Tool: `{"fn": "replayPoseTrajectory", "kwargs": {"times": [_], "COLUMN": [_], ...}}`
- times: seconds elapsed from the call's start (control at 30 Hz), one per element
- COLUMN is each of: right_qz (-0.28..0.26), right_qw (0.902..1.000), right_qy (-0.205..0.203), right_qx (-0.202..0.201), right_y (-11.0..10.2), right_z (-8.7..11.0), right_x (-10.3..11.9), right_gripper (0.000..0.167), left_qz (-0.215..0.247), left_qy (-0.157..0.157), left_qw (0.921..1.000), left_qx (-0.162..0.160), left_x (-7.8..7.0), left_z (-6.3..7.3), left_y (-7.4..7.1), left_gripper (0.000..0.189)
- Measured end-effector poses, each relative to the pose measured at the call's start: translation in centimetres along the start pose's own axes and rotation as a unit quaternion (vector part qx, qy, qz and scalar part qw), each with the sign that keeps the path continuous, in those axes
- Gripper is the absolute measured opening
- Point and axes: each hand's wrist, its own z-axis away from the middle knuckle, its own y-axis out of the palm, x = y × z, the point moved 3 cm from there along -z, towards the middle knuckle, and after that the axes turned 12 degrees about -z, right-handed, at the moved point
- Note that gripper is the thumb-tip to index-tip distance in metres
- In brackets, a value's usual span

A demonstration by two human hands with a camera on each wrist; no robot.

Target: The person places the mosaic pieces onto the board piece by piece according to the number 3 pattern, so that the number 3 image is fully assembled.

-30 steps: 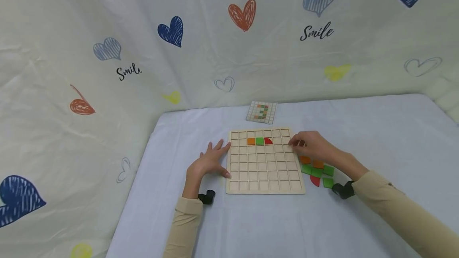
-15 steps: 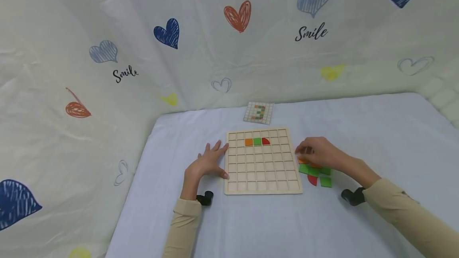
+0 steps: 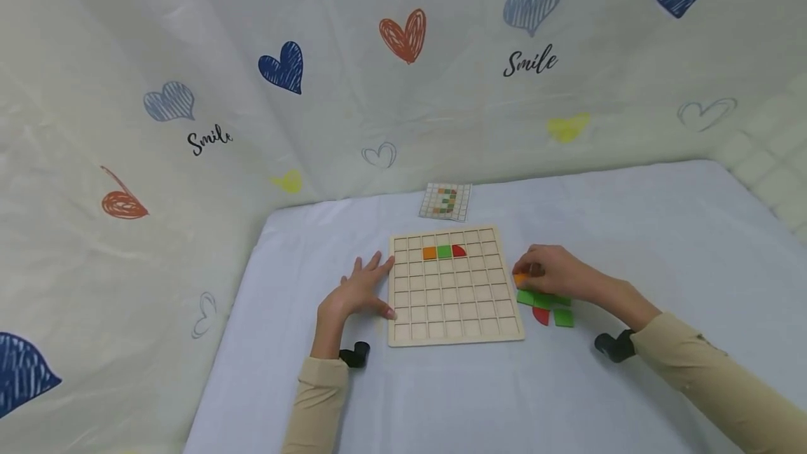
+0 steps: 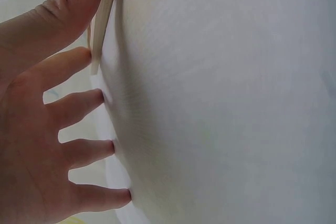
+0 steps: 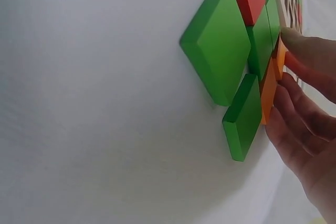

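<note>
A wooden grid board [image 3: 450, 312] lies on the white-covered table. One of its upper rows holds an orange square tile [image 3: 429, 253], a green square tile [image 3: 444, 251] and a red quarter-round tile [image 3: 459, 251]. My left hand [image 3: 353, 294] has its fingers spread, thumb and index finger touching the board's left edge. Right of the board, my right hand [image 3: 561, 273] pinches a loose orange square tile [image 5: 281, 61] between thumb and fingers. Another orange tile [image 5: 268, 94] sits beside it, hidden under the hand in the head view.
Several loose green tiles [image 3: 564, 318] and a red quarter-round tile [image 3: 541, 316] lie close to the board's right side. Behind the board is a pattern card [image 3: 445, 202] printed with a coloured figure. A curtain with hearts [image 3: 403, 35] hangs behind the table.
My right hand has gone from the board's right edge to the loose tiles and taken hold of an orange one. My left hand stays at the board; the head view has shifted slightly.
</note>
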Motion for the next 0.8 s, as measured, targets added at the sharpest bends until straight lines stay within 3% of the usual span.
{"fn": "replayPoseTrajectory", "kwargs": {"times": [0.27, 0.63, 0.8], "right_qz": [0.009, 0.019, 0.034], "right_qw": [0.9997, 0.9995, 0.9993], "right_qy": [-0.012, 0.026, 0.015], "right_qx": [-0.020, -0.006, -0.001], "right_y": [0.0, 0.7, 1.1], "right_z": [0.6, 1.4, 1.6], "right_x": [-0.2, -0.3, 0.4], "right_gripper": [0.019, 0.025, 0.024], "left_qz": [-0.005, -0.001, 0.000], "left_qy": [0.000, 0.001, 0.000], "left_qw": [1.0000, 1.0000, 1.0000], "left_qx": [-0.002, -0.005, -0.005], "left_x": [-0.1, -0.1, -0.2], "left_z": [0.1, 0.2, 0.3], "left_y": [0.0, -0.1, -0.1], "left_gripper": [0.114, 0.114, 0.114]}}
